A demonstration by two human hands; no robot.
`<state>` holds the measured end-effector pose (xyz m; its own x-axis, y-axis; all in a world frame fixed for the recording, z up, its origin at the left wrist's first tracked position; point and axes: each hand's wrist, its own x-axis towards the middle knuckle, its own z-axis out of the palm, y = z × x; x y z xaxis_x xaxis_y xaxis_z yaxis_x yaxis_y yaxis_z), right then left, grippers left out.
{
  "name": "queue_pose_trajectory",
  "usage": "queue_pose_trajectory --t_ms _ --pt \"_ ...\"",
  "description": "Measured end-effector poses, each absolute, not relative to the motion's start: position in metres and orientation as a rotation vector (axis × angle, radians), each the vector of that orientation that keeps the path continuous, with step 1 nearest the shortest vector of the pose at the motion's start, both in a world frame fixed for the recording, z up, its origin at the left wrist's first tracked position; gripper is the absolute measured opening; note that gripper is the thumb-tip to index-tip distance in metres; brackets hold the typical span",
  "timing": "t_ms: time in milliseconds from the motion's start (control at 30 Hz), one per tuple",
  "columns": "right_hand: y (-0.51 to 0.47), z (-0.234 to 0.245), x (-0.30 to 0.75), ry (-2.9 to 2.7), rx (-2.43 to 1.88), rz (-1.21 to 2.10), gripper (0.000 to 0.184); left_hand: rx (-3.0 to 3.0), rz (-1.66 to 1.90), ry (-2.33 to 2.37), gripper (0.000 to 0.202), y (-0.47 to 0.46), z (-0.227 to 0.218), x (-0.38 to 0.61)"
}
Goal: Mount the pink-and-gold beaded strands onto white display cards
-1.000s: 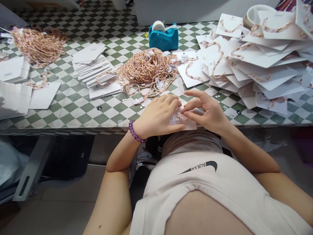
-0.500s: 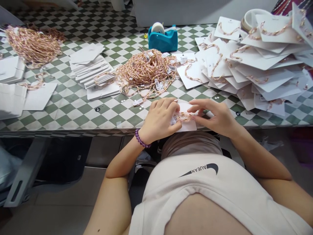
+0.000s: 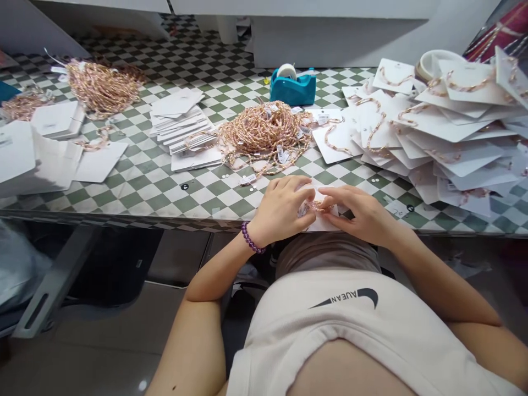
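At the table's front edge, a pink and gold beaded bracelet (image 3: 317, 206) lies on a white card (image 3: 324, 224). My left hand (image 3: 284, 208), with a purple bead bracelet (image 3: 251, 237) at its wrist, presses in from the left, thumb and fingers closed on the beaded strand. From the right, my right hand (image 3: 358, 212) pinches the strand's other side between thumb and forefinger. Both hands partly cover the card. Just beyond them is a heap of beaded bracelets (image 3: 266, 129) with small white tags.
Carded bracelets (image 3: 449, 126) pile up at the right. A blue tape dispenser (image 3: 292, 91) stands behind the heap. Left of it are stacked white cards (image 3: 181, 124), another bead bundle (image 3: 101, 88) and more cards (image 3: 58, 118). The checkered tablecloth (image 3: 144, 192) runs beneath.
The camera view has shifted, so the table things appear lower and further right. My right hand has come closer to my left, over the bracelet on the card.
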<state>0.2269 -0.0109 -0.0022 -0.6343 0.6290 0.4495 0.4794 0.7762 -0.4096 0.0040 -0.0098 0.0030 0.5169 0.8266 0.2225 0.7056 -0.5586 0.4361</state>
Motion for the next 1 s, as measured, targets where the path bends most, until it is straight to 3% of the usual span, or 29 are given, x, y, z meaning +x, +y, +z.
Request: queue_pose_trajectory --t_ms 100,400,1000 --pt "-0.01 -0.003 0.228 -2.378 -0.83 0.335 0.049 2.457 0.616 1.271 0.01 -0.01 0.0 0.003" --pt "-0.008 -0.007 0.226 -2.351 -0.805 0.417 0.066 2.52 0.645 1.174 0.015 -0.009 -0.001 -0.001" --pt "-0.009 -0.005 0.224 -2.375 -0.785 0.282 0.06 2.644 0.759 1.158 0.018 -0.01 0.001 -0.017"
